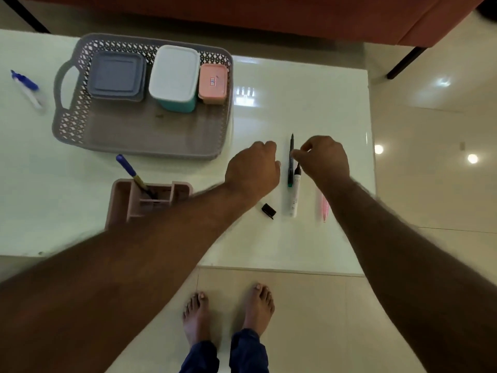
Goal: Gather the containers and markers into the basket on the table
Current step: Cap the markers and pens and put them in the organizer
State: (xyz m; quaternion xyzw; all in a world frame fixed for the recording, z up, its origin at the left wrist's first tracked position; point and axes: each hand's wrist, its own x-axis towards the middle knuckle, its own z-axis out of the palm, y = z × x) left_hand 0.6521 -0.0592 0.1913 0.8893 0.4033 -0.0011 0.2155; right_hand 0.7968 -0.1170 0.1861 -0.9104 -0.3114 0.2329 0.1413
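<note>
A grey perforated basket (80,125) sits at the table's back left, holding a grey square container (117,75), a white-lidded teal container (174,76) and a small pink container (213,83). My right hand (322,160) pinches a dark green marker (291,160) that lies on the table. Beside it lie a white marker with a bare black tip (294,195), its black cap (269,210) and a pink pen (324,208). My left hand (252,168) hovers just left of the green marker with fingers curled, holding nothing that I can see.
A pink organiser (126,200) at the table's front holds a blue-capped marker (129,169). Another blue-capped white marker (27,87) lies at the far left. A red sofa (269,14) stands behind the white table (309,90). My bare feet are on the tiled floor.
</note>
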